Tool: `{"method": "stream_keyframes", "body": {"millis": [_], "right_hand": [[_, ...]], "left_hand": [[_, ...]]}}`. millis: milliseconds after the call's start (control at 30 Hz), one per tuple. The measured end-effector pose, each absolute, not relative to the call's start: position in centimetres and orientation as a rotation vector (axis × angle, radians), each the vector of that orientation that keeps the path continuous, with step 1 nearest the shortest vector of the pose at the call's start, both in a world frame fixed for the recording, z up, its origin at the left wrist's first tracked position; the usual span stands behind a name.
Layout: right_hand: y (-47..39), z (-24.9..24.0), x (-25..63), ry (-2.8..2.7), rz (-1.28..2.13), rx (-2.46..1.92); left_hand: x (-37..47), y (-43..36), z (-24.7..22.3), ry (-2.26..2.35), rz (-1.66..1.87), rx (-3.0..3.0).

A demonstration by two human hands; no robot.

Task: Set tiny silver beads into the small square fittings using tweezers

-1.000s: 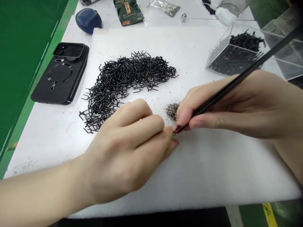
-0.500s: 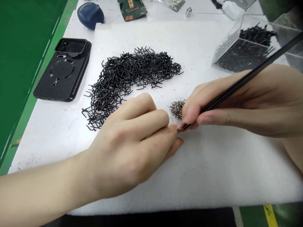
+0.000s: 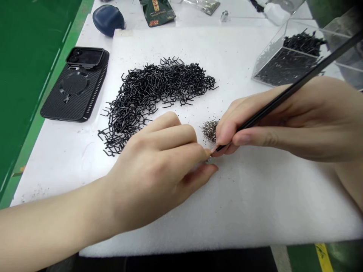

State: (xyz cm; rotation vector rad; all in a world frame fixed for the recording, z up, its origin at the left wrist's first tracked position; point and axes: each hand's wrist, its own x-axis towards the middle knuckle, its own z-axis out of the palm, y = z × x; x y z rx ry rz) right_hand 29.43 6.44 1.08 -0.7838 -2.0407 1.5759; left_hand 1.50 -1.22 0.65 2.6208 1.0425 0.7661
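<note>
Slanting toward the sheet's (image 3: 269, 211) right edge, the black tool (image 3: 289, 91) is pinched by the right hand (image 3: 297, 126), tip beside the left hand's (image 3: 153, 170) barely parted fingertips (image 3: 206, 153), any hold unclear.

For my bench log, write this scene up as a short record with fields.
left hand: near the tool's tip; anything pinched is too small to tell
right hand: grips a slim black tool
work surface: white foam sheet
bent black pieces: curved pile
shiny bits: small heap beside right hand
clear box: holds black pieces
phone-like item: black, left of pile
</note>
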Motion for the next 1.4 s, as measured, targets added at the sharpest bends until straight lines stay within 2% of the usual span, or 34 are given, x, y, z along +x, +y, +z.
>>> {"method": "stream_keyframes", "body": {"millis": [767, 1200, 1400], "right_hand": [[7.04, 1.64, 29.21, -2.12, 1.556, -0.74], [7.21, 1.46, 29.13, -2.065, 1.672, -0.697], [7.1, 1.15, 29.41, -2.11, 1.581, -0.73]], "left_hand": [[1.16, -0.99, 0.59, 1.076, 0.76, 2.485], [1.51, -0.66, 0.56, 1.053, 0.759, 2.439], [1.23, -0.85, 0.53, 1.04, 0.781, 2.437]]}}
